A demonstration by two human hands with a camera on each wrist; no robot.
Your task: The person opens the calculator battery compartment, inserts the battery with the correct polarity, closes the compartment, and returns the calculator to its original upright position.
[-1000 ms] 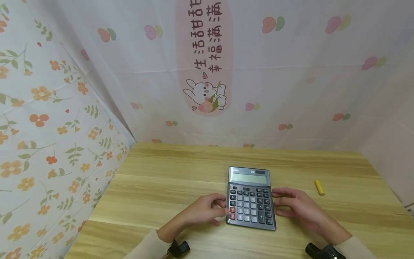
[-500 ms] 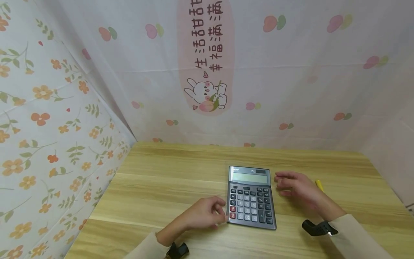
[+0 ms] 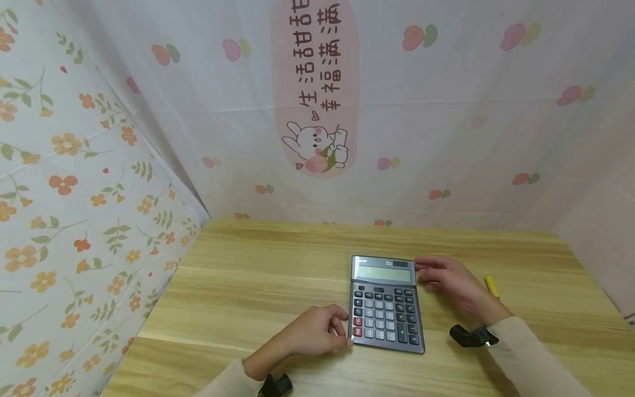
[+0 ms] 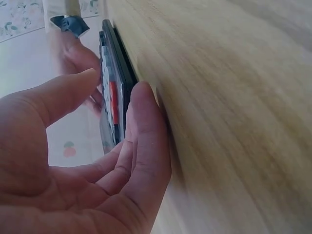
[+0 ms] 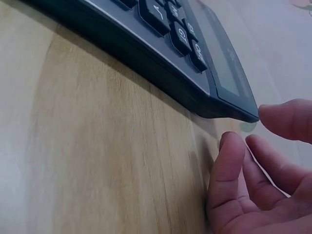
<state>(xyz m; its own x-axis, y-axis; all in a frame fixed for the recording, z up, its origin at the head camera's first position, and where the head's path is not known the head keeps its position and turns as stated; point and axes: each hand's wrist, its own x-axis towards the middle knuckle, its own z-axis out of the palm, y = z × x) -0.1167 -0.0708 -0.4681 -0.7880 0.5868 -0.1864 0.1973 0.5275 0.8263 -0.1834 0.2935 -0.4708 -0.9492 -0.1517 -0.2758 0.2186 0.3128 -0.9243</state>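
Note:
A grey desk calculator (image 3: 387,303) lies face up on the wooden table, display at the far end. My left hand (image 3: 315,331) is at its lower left edge, with loosely bent fingers. In the left wrist view, the fingers (image 4: 146,131) lie along the side of the calculator (image 4: 113,92), and the thumb is over its key side. At the upper right corner is my right hand (image 3: 451,278). The right wrist view shows the thumb (image 5: 287,119) at the display corner of the calculator (image 5: 195,73), with the other fingers bent below and apart from it.
A small yellow stick-like object (image 3: 490,284) lies right of the calculator, partly hidden by the right wrist. The wooden table (image 3: 248,286) ends at a printed cloth (image 3: 223,138) behind and a floral cloth (image 3: 64,220) on the left.
My right hand has moved from the calculator's right side up to its upper right corner, first drawing away and then coming back in. The left hand and calculator have hardly moved.

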